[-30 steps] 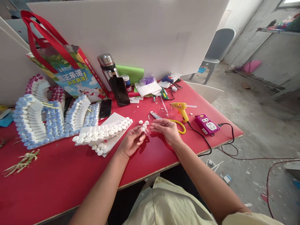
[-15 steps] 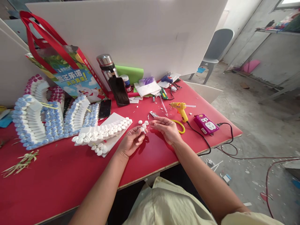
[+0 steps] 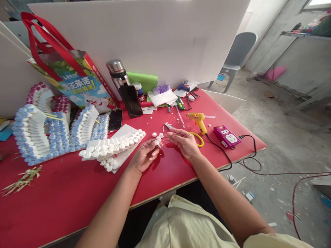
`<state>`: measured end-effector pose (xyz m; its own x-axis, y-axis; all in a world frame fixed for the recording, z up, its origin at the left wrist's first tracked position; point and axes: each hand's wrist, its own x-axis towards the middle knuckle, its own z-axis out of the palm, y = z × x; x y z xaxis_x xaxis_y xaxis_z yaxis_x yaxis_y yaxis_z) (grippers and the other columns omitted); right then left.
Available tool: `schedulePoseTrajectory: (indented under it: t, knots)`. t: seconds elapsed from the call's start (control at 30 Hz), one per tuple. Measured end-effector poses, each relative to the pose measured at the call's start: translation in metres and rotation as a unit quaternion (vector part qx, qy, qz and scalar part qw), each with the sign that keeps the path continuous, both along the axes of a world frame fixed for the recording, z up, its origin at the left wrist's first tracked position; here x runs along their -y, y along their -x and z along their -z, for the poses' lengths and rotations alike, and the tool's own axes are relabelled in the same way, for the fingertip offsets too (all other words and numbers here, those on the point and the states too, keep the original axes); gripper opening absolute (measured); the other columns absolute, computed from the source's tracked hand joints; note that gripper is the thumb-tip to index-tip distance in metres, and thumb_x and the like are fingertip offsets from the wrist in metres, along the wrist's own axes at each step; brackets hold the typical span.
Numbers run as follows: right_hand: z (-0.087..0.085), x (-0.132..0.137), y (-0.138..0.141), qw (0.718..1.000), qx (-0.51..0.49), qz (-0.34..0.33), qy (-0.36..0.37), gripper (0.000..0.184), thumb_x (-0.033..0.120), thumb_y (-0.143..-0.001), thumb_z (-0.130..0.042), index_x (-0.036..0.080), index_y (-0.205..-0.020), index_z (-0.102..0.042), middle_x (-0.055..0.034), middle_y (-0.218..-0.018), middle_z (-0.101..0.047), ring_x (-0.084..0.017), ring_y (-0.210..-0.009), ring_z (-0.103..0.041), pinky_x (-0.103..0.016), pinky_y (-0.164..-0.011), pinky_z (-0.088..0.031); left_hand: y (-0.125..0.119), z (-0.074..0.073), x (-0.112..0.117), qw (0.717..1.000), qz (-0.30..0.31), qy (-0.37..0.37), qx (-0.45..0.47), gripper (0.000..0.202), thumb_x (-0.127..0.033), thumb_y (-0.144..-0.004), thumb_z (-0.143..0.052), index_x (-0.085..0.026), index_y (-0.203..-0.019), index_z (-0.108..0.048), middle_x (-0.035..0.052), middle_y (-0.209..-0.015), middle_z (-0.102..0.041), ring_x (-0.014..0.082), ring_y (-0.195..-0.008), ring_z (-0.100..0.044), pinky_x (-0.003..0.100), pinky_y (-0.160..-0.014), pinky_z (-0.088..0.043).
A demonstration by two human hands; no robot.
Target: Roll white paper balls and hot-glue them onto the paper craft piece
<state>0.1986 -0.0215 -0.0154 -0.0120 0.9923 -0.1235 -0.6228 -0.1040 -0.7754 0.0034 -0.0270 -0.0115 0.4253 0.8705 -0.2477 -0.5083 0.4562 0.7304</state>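
My left hand [image 3: 145, 155] is closed, its thumb and fingers pinching a small white rolled flower [image 3: 158, 142] with a narrow stem end. Just to the right, my right hand [image 3: 183, 142] has its thumb and fingertips pressed together; anything between them is too small to make out. Scissors [image 3: 169, 126] show a metal blade and a yellow handle loop on either side of my right hand, which covers their middle; I cannot tell whether it touches them. Two loose white rolled flowers [image 3: 154, 134] lie just beyond my left hand. White boards with rows of similar white flowers [image 3: 111, 148] rest left of it.
Fan-shaped pieces with blue flowers [image 3: 33, 137] and a printed bag [image 3: 85, 86] stand at left. Beyond are a thermos [image 3: 117, 72] and phones [image 3: 131, 100]. A yellow glue gun [image 3: 198, 121] and a purple power socket [image 3: 227, 137] with cords sit at right.
A thin white scrap now shows on the table beyond the loose flowers. Both hands stay almost where they were, and the white flower remains in my left hand.
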Motion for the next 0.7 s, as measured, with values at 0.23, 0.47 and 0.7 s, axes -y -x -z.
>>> schedulePoseTrajectory:
  t: [0.23, 0.47, 0.7]
  knots:
    - [0.000, 0.000, 0.000, 1.000, 0.017, 0.009, 0.005, 0.029, 0.021, -0.063, -0.089, 0.017, -0.090, -0.077, -0.0066, -0.087, -0.080, -0.020, -0.079, -0.076, -0.037, -0.083, -0.063, 0.000, 0.001, 0.000, 1.000, 0.001, 0.003, -0.002, 0.021, -0.023, -0.079, -0.081, -0.011, -0.091, -0.069, 0.0056, -0.087, -0.066, 0.0006, -0.047, -0.041, 0.010, -0.035, -0.034]
    - [0.008, -0.004, 0.000, 0.999, 0.014, 0.045, -0.003, 0.017, 0.015, -0.063, -0.082, 0.018, -0.079, -0.076, -0.0012, -0.070, -0.074, -0.014, -0.067, -0.070, -0.031, -0.077, -0.062, -0.003, -0.012, -0.007, 0.999, 0.019, 0.013, 0.027, 0.016, -0.019, -0.078, -0.080, -0.011, -0.085, -0.068, 0.0067, -0.088, -0.068, 0.0005, -0.050, -0.042, 0.007, -0.036, -0.035]
    - [0.003, -0.004, 0.000, 1.000, -0.008, 0.005, -0.012, 0.033, 0.022, -0.065, -0.088, 0.017, -0.096, -0.077, -0.0084, -0.098, -0.080, -0.024, -0.091, -0.076, -0.039, -0.091, -0.061, -0.009, -0.022, -0.025, 0.998, 0.037, -0.018, 0.054, 0.012, -0.016, -0.079, -0.078, -0.008, -0.084, -0.070, 0.0101, -0.091, -0.070, 0.0007, -0.050, -0.043, 0.007, -0.036, -0.037]
